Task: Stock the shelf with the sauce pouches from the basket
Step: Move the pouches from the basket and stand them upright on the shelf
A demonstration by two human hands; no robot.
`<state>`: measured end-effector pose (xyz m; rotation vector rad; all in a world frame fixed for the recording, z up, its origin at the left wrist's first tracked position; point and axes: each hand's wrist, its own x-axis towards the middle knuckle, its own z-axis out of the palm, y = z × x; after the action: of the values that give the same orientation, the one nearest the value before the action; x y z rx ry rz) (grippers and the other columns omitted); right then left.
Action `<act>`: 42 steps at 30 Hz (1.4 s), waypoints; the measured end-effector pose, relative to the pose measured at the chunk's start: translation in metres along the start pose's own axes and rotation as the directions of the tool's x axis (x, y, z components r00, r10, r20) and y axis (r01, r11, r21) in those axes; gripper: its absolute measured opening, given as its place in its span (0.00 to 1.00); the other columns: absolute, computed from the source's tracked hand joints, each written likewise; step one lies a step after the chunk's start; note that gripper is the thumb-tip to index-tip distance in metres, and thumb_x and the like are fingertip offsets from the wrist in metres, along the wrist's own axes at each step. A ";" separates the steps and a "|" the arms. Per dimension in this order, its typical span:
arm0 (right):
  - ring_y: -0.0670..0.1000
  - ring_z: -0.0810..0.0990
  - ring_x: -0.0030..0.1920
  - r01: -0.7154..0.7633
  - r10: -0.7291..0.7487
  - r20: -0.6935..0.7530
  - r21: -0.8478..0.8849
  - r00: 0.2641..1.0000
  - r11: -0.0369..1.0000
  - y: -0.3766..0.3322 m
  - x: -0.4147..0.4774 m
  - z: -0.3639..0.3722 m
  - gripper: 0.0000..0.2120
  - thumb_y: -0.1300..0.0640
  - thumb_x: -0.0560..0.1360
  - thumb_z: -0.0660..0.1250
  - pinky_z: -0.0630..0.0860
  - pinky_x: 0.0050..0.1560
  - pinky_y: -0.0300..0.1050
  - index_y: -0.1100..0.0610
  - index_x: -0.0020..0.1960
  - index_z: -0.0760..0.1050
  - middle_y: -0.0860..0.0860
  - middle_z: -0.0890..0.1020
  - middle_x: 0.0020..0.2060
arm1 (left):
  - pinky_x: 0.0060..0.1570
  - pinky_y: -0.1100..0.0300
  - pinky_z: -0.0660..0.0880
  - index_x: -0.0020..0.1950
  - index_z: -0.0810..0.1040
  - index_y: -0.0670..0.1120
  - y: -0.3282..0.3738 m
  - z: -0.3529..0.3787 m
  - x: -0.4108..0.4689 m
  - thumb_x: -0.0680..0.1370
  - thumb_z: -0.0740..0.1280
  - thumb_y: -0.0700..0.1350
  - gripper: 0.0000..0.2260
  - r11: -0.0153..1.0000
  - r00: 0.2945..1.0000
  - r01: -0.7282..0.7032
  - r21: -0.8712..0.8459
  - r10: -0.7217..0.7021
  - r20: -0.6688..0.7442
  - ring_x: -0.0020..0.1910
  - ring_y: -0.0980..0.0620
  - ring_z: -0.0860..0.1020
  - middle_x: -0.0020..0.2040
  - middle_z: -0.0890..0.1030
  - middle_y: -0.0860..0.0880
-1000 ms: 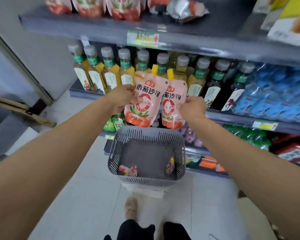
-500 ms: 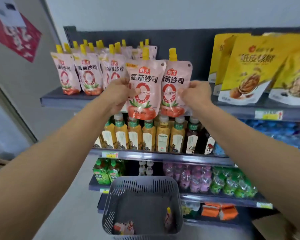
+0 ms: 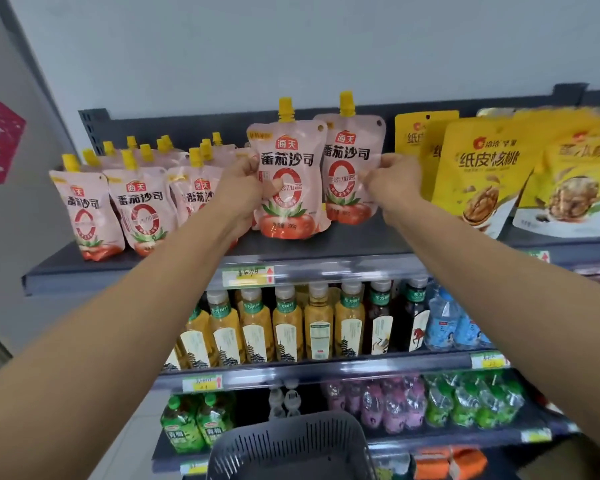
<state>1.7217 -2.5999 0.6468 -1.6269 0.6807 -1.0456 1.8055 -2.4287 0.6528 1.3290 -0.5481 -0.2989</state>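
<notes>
My left hand (image 3: 241, 188) grips a pink tomato sauce pouch (image 3: 291, 161) with a yellow cap by its left edge. My right hand (image 3: 392, 183) pinches a second such pouch (image 3: 349, 147) by its right edge. Both pouches stand upright over the top shelf (image 3: 326, 244), their bottoms at or just above the shelf surface. To their left stands a group of several like pouches (image 3: 139, 199). The grey basket (image 3: 291, 445) shows at the bottom of the view, its inside hidden.
Yellow walnut bags (image 3: 482, 168) fill the top shelf right of the pouches. Bottled drinks (image 3: 284, 323) line the shelf below, with green and purple packs (image 3: 430, 403) lower down. A white wall rises behind the shelf.
Both hands have lifted the two pouches from above the basket up to the top shelf. My view has tilted upward, so the basket has dropped to the bottom edge.
</notes>
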 end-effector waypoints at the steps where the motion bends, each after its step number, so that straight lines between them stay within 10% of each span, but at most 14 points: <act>1: 0.55 0.83 0.49 -0.005 0.005 -0.002 0.002 1.000 1.000 0.002 0.004 0.001 0.05 0.63 0.76 0.66 0.83 0.47 0.52 0.58 0.50 0.79 0.55 0.84 0.50 | 0.34 0.60 0.80 0.55 0.74 0.42 -0.002 0.002 0.004 0.74 0.63 0.27 0.14 1.000 1.000 0.011 -0.013 -0.011 0.007 0.42 0.52 0.82 0.46 0.82 0.47; 11: 0.54 0.83 0.49 -0.017 0.017 -0.015 -0.034 1.000 0.999 0.023 0.071 0.020 0.08 0.59 0.76 0.67 0.82 0.42 0.48 0.50 0.40 0.73 0.53 0.84 0.49 | 0.32 0.60 0.79 0.47 0.74 0.44 -0.019 0.015 0.050 0.73 0.64 0.28 0.12 0.998 0.998 0.051 -0.033 -0.053 -0.045 0.44 0.50 0.81 0.50 0.81 0.45; 18: 0.56 0.83 0.50 -0.025 0.028 0.075 -0.047 0.997 0.999 0.039 0.131 0.048 0.05 0.61 0.76 0.67 0.82 0.47 0.53 0.57 0.51 0.79 0.55 0.84 0.52 | 0.33 0.61 0.80 0.47 0.76 0.45 -0.023 0.028 0.085 0.73 0.64 0.28 0.12 0.999 0.992 0.040 -0.005 -0.041 -0.115 0.43 0.51 0.82 0.45 0.82 0.47; 24: 0.53 0.83 0.43 -0.035 0.042 0.133 -0.059 0.990 0.998 0.060 0.165 0.078 0.08 0.63 0.76 0.64 0.82 0.42 0.46 0.57 0.51 0.81 0.55 0.84 0.49 | 0.54 0.47 0.78 0.51 0.75 0.43 -0.034 0.037 0.105 0.73 0.65 0.29 0.12 0.997 0.984 0.069 0.035 -0.062 -0.170 0.54 0.43 0.80 0.55 0.81 0.42; 42: 0.53 0.80 0.53 -0.234 0.234 0.319 -0.039 0.918 0.972 0.103 0.211 0.124 0.13 0.68 0.76 0.62 0.75 0.41 0.42 0.57 0.56 0.79 0.55 0.82 0.56 | 0.37 0.58 0.81 0.47 0.77 0.47 -0.047 0.013 0.117 0.73 0.65 0.29 0.13 0.999 0.977 0.035 0.041 -0.026 -0.213 0.42 0.52 0.84 0.42 0.85 0.50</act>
<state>1.9349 -2.7508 0.6011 -1.6217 0.6339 -0.5882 1.9015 -2.5095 0.6334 1.3937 -0.3563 -0.1677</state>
